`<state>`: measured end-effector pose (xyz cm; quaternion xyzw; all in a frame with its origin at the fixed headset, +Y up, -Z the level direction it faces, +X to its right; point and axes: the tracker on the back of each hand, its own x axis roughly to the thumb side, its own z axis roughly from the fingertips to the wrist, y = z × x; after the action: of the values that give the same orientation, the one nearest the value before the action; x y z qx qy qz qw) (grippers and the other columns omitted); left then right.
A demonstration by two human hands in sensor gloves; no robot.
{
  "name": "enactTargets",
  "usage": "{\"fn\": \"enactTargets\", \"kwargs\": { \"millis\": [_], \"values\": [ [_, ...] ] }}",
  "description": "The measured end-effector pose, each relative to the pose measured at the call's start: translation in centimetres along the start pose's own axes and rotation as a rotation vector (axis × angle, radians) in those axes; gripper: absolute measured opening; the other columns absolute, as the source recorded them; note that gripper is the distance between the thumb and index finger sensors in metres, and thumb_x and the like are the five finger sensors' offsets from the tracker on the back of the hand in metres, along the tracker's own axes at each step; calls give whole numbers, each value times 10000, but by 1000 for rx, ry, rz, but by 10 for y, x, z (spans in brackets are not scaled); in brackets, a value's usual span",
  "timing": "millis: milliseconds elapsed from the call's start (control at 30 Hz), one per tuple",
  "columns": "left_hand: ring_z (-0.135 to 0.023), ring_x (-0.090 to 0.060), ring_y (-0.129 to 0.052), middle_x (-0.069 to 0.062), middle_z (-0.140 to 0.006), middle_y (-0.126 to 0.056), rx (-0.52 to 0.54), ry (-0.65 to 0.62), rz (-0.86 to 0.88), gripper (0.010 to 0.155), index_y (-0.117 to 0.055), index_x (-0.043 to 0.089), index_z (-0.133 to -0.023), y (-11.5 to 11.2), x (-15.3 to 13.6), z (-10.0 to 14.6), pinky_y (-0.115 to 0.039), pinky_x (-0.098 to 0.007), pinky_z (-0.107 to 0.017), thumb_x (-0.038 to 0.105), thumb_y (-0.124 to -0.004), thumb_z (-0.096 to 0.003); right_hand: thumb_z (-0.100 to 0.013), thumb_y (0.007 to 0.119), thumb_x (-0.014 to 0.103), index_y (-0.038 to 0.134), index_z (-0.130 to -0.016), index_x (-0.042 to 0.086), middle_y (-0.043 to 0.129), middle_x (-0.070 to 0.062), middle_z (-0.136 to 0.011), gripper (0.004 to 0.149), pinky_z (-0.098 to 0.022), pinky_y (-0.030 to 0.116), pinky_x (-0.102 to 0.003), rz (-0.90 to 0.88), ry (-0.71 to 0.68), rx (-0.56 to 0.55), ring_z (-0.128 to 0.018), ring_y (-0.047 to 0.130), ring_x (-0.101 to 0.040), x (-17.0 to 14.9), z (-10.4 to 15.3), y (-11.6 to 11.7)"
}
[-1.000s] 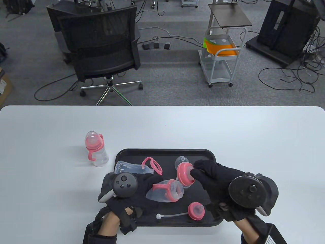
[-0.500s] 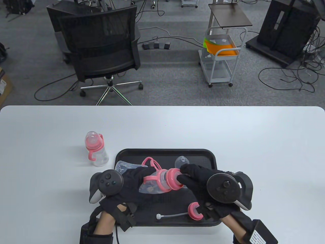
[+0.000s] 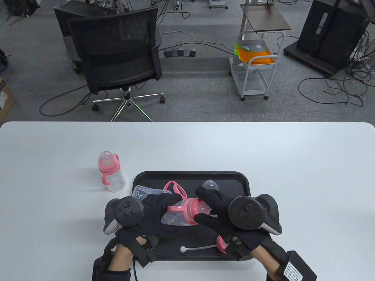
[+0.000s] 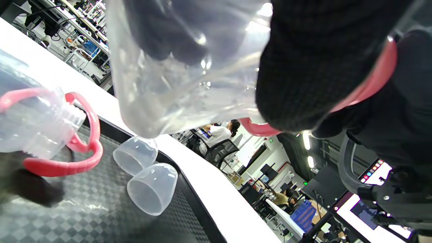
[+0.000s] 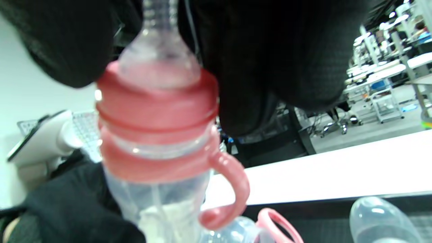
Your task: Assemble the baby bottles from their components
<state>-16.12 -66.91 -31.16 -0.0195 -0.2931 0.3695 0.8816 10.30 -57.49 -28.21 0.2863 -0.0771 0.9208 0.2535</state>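
Observation:
My left hand [image 3: 158, 207] grips a clear bottle body [image 3: 175, 216] with a pink handle ring, held on its side above the black tray [image 3: 190, 175]. My right hand [image 3: 211, 207] grips the pink collar [image 3: 195, 209] with its clear nipple, which sits on the bottle's mouth. In the right wrist view the collar [image 5: 157, 104] sits on the neck above the handle ring [image 5: 229, 189], with my fingers [image 5: 270, 50] around the nipple [image 5: 158, 64]. In the left wrist view my fingers [image 4: 314, 67] wrap the bottle body [image 4: 175, 67].
An assembled bottle [image 3: 110, 172] stands on the table left of the tray. On the tray lie a second clear bottle body [image 3: 143, 193], a pink handle ring [image 3: 175, 188], clear caps [image 3: 209, 185], a straw [image 3: 196, 248] and a partly hidden pink collar [image 3: 221, 244].
My right hand carried the pink collar and nipple left onto the mouth of the bottle in my left hand. Both hands have closed in together, and my right fingers now wrap the collar.

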Motion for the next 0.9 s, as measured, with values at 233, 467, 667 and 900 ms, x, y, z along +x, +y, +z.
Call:
{"fn": "enactTargets", "kwargs": {
  "millis": [233,467,667,900],
  "values": [
    [-1001,-367,-772,-41,-1081,-704,-48,-2,20,968,-648,263,-1105,-2,-3,-1,-411,-764,-746,571,-1117,-316,-344,986,315,660,-992,305,648,-5,-1061,725,-609,839,-494,97,-172,140,-904,831,-368,11,0,3],
    [-1003,-356,-771,-17,-1083,-700,-44,-40,-3,969,-646,263,-1107,-1,3,-1,-411,-760,-755,567,-1119,-318,-379,751,567,735,-957,76,988,-217,-698,758,-216,993,-372,130,-28,25,-404,1133,-264,6,-2,4],
    [-999,-360,-782,-21,-1082,-702,-10,-18,-32,970,-645,259,-1107,1,6,1,-418,-760,-756,573,-1114,-318,-372,736,615,572,-1058,170,754,-188,-973,834,-482,881,-491,9,-38,-15,-772,930,-385,0,3,-6],
    [-994,-368,-794,-52,-1075,-704,23,-26,4,970,-651,237,-1104,4,3,2,-421,-761,-753,560,-1119,-319,-355,929,410,559,-1050,219,683,-163,-1012,810,-499,904,-445,189,-113,71,-745,964,-325,14,0,7]
  ]
}}
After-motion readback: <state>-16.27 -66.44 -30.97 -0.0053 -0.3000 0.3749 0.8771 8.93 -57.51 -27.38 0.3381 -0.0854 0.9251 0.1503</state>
